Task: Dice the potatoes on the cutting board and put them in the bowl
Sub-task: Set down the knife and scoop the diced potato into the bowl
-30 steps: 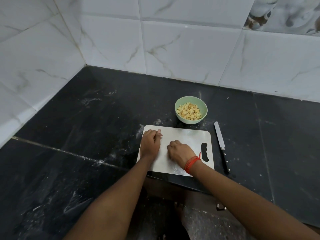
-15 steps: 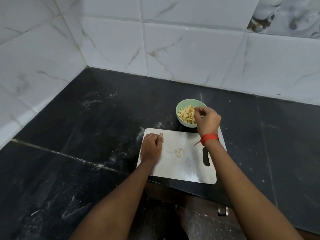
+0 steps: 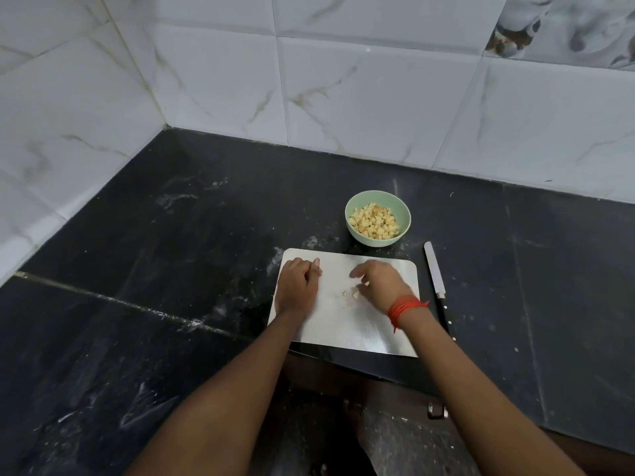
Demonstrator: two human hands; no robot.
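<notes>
Bowl (image 3: 378, 201) behind cutting board (image 3: 343, 324); knife (image 3: 435, 280) right of the board.

Soft, dimmish light, no hard shadows anywhere. The wall tiles (image 3: 360, 97) beyond the hands glow brightest. There's a pale sheen on the cutting board (image 3: 343, 324) just below the right hand (image 3: 381, 286), and that hand's fingers smear with motion blur. The left hand (image 3: 297, 286) beside it reads sharper. Far out from both hands, the tile lines bow with wide-angle distortion.
</notes>
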